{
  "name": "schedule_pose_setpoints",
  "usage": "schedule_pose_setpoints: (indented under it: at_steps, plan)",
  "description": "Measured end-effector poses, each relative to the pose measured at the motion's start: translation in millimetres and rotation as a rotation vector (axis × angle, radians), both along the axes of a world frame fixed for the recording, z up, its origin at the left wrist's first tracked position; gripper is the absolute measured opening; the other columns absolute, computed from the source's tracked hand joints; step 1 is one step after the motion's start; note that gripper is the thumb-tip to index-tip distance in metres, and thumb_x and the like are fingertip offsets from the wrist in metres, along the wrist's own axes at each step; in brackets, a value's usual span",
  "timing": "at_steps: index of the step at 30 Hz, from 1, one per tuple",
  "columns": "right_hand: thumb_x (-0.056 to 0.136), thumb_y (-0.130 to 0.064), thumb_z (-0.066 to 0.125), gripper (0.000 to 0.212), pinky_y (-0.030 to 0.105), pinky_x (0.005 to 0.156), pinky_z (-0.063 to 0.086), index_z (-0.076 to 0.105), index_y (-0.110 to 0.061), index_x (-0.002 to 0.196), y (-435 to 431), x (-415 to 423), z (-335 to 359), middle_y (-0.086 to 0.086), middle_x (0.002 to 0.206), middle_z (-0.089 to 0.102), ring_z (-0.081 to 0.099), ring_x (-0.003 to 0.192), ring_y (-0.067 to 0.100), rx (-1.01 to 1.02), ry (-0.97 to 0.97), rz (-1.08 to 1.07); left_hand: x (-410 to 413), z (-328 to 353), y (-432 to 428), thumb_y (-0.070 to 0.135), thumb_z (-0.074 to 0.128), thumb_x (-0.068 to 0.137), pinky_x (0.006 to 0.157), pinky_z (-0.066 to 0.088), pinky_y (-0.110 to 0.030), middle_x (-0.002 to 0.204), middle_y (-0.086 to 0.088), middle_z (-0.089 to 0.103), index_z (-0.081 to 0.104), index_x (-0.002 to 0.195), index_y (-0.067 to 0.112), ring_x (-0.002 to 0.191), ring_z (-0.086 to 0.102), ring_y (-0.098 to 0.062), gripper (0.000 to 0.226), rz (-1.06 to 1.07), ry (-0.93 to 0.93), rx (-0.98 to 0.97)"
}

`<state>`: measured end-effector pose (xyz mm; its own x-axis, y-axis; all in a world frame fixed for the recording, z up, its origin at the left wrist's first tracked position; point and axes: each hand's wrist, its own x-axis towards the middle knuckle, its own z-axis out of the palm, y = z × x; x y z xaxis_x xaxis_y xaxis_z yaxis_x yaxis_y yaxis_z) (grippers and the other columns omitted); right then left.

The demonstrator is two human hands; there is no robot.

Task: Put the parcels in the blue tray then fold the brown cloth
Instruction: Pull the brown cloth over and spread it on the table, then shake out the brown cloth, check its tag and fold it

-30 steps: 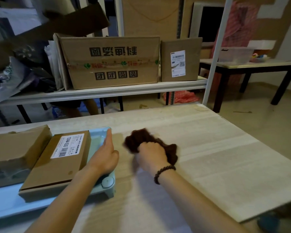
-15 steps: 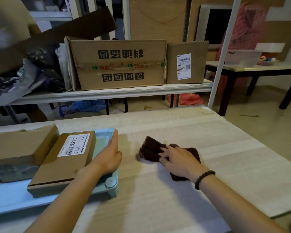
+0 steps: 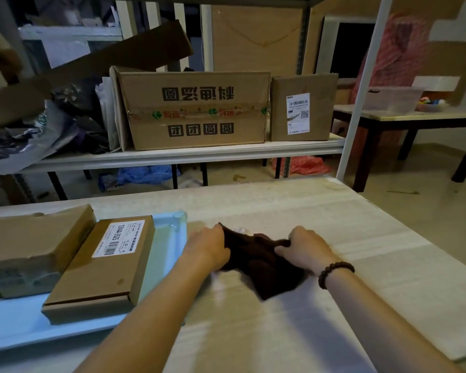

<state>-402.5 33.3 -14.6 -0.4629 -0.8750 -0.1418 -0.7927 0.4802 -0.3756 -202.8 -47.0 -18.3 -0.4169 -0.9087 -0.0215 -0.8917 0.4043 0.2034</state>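
Note:
The brown cloth (image 3: 258, 262) lies bunched on the pale wooden table, just right of the blue tray (image 3: 170, 238). My left hand (image 3: 207, 247) grips the cloth's left edge. My right hand (image 3: 303, 246), with a bead bracelet on the wrist, pinches its right side. Two cardboard parcels rest in the tray: a flat one with a white label (image 3: 102, 267) and a thicker one (image 3: 30, 243) at the far left, partly cut off by the frame.
Behind the table stands a white shelf (image 3: 189, 154) carrying a large printed carton (image 3: 194, 109) and a smaller labelled box (image 3: 303, 107). A white post (image 3: 361, 87) rises at the table's far right corner. A dark-legged table (image 3: 414, 119) stands at the right.
My left hand left the tray's rim and moved right onto the cloth. My right hand went from pressing flat on the cloth to pinching it. The cloth is more bunched.

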Motion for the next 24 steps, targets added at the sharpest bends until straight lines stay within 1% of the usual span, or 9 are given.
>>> schedule_pose_setpoints:
  at_steps: [3, 6, 9, 12, 14, 16, 18, 20, 24]
  plan:
    - [0.094, -0.021, 0.066, 0.016, 0.029, 0.06, 0.048, 0.071, -0.008, 0.087, -2.1, 2.8, -4.6, 0.007, 0.082, 0.072, 0.068, 0.08, 0.025, -0.099, -0.01, 0.023, -1.4, -3.1, -0.8, 0.012, 0.057, 0.09, 0.088, 0.053, -0.039, 0.116, -0.014, 0.061, 0.053, 0.122, 0.009, 0.099, 0.06, -0.029, 0.033, 0.048, 0.137, 0.069]
    - [0.095, -0.019, 0.067, 0.011, 0.032, 0.082, 0.053, 0.078, -0.016, 0.097, -8.9, 1.6, 11.2, -0.001, 0.092, 0.074, 0.067, 0.093, 0.022, -0.42, -0.052, 0.021, 7.6, 9.1, -2.4, 0.005, 0.062, 0.088, 0.095, 0.051, -0.034, 0.12, -0.012, 0.064, 0.055, 0.136, 0.011, 0.112, 0.061, -0.028, 0.048, 0.005, 0.382, 0.08]
    - [0.092, -0.009, 0.072, 0.015, 0.03, 0.09, 0.05, 0.077, -0.022, 0.097, -13.5, 1.0, 45.0, -0.009, 0.094, 0.068, 0.063, 0.097, 0.015, -0.785, -0.287, 0.081, 23.6, 33.9, -1.9, -0.001, 0.066, 0.086, 0.086, 0.053, -0.026, 0.109, 0.005, 0.06, 0.063, 0.118, 0.023, 0.111, 0.06, -0.021, 0.041, -0.066, 0.7, -0.003]
    - [0.084, 0.007, 0.074, 0.037, 0.029, 0.091, 0.056, 0.074, -0.027, 0.097, -15.7, 5.4, 80.0, -0.003, 0.102, 0.074, 0.071, 0.102, 0.014, -0.962, -0.718, 0.239, 31.0, 58.7, -2.3, 0.014, 0.081, 0.077, 0.111, 0.04, -0.04, 0.137, 0.001, 0.039, 0.045, 0.136, 0.033, 0.131, 0.037, -0.018, 0.071, -0.141, 0.796, -0.096]
    - [0.078, 0.013, 0.076, 0.046, 0.027, 0.086, 0.057, 0.069, -0.026, 0.102, -19.3, 11.9, 96.9, -0.002, 0.101, 0.073, 0.072, 0.099, 0.01, -0.984, -0.825, 0.386, 23.5, 78.9, -0.8, 0.035, 0.089, 0.067, 0.117, 0.019, -0.037, 0.158, 0.005, 0.019, 0.016, 0.153, 0.036, 0.142, 0.018, -0.015, 0.113, -0.215, 0.773, -0.162]
    - [0.076, 0.013, 0.078, 0.052, 0.026, 0.084, 0.057, 0.063, -0.025, 0.109, -23.6, 20.9, 110.2, 0.002, 0.102, 0.068, 0.073, 0.097, 0.011, -0.972, -0.816, 0.496, 10.5, 104.5, 1.4, 0.047, 0.089, 0.062, 0.114, 0.018, -0.035, 0.16, 0.006, 0.024, 0.005, 0.154, 0.043, 0.144, 0.02, -0.013, 0.125, -0.312, 0.771, -0.2]
    - [0.077, 0.008, 0.079, 0.052, 0.032, 0.088, 0.059, 0.06, -0.026, 0.112, -27.8, 26.9, 117.3, 0.005, 0.106, 0.067, 0.073, 0.1, 0.016, -1.008, -0.768, 0.53, 4.6, 126.8, -2.1, 0.045, 0.086, 0.068, 0.111, 0.037, -0.041, 0.141, 0.003, 0.054, 0.033, 0.149, 0.037, 0.131, 0.046, -0.012, 0.097, -0.378, 0.727, -0.17]
    - [0.078, 0.006, 0.079, 0.052, 0.041, 0.094, 0.059, 0.06, -0.027, 0.113, -30.5, 25.5, 117.9, 0.005, 0.109, 0.068, 0.072, 0.105, 0.02, -1.054, -0.785, 0.491, 9.0, 141.8, -10.8, 0.033, 0.081, 0.076, 0.095, 0.053, -0.048, 0.11, 0.002, 0.072, 0.065, 0.122, 0.027, 0.103, 0.066, -0.013, 0.05, -0.396, 0.618, -0.088]
    - [0.077, 0.006, 0.08, 0.056, 0.042, 0.099, 0.056, 0.065, -0.026, 0.12, -36.3, 8.9, 103.6, 0.002, 0.112, 0.074, 0.07, 0.112, 0.016, -1.025, -0.915, 0.38, 25.4, 140.2, -22.9, 0.021, 0.074, 0.085, 0.076, 0.054, -0.041, 0.083, -0.013, 0.073, 0.074, 0.092, 0.017, 0.081, 0.069, -0.029, 0.008, -0.372, 0.512, 0.033]
